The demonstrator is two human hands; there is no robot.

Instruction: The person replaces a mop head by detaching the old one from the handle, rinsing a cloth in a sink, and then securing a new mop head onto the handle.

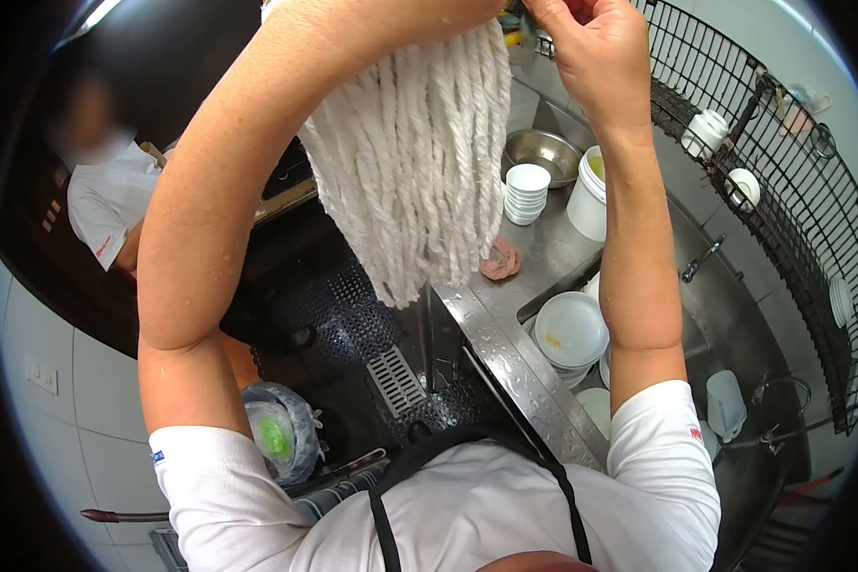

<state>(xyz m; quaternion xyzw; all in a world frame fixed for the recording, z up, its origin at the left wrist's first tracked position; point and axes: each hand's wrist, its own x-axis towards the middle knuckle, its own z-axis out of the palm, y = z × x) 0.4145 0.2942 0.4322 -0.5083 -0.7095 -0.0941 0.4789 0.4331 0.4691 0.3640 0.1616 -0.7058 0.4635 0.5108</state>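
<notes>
A white string mop head (415,162) hangs in front of me, its strands falling straight down over the floor and the sink's edge. My left forearm crosses above it. Only the edge of my left hand (477,8) shows at the top of the view, right over the strands; its fingers are hidden, and so is the top of the mop head. To the right of it, my right hand (601,38) is raised with fingers curled and pinched together. A small dark thing lies by its fingertips, cut off by the frame edge.
On the steel counter are stacked white bowls (526,194), a metal basin (546,157), a white bucket (589,198) and a pink cloth (500,258). Used plates (571,329) fill the sink. A wire rack (782,181) lines the wall. A lined bin (281,434) and a person (114,195) are at left.
</notes>
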